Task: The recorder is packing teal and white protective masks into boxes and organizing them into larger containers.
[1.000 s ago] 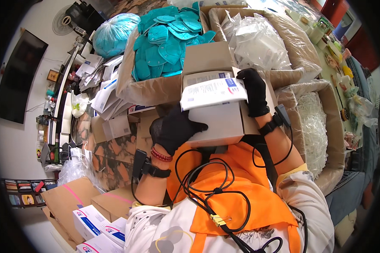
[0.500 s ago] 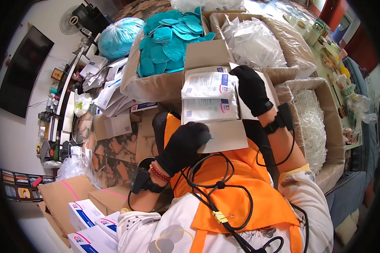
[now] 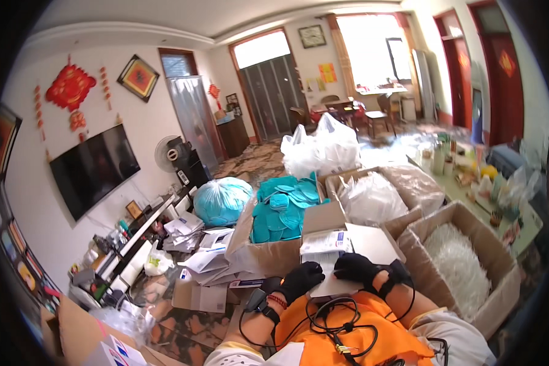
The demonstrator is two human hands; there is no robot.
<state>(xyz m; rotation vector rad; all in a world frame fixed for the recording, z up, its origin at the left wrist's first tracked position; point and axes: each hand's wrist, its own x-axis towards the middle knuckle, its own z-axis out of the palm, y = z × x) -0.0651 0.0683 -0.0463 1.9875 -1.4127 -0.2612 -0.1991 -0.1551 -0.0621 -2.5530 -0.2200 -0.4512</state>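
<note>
A small cardboard box (image 3: 372, 247) with its flaps spread out stands in front of me. White printed packets (image 3: 324, 243) fill it. My left hand (image 3: 302, 279), in a black glove, is closed at the box's near left edge. My right hand (image 3: 355, 269), also gloved in black, has its curled fingers on the near right side, beside the right flap. Between the two hands the near flap (image 3: 332, 285) slopes toward my orange apron (image 3: 360, 323). The fingertips of both hands are partly hidden.
Behind the box, a large carton (image 3: 250, 256) holds teal fabric pieces (image 3: 280, 210). Other cartons hold clear plastic bags (image 3: 372, 198) and whitish shredded strands (image 3: 457, 262). Flattened white boxes (image 3: 210, 259) lie left, near a tied blue bag (image 3: 222, 201). A cluttered table (image 3: 524, 222) stands right.
My head has tilted up, bringing the room into view. My right hand has moved from the packets' far right side to the near edge. My left hand stays near the box's front left.
</note>
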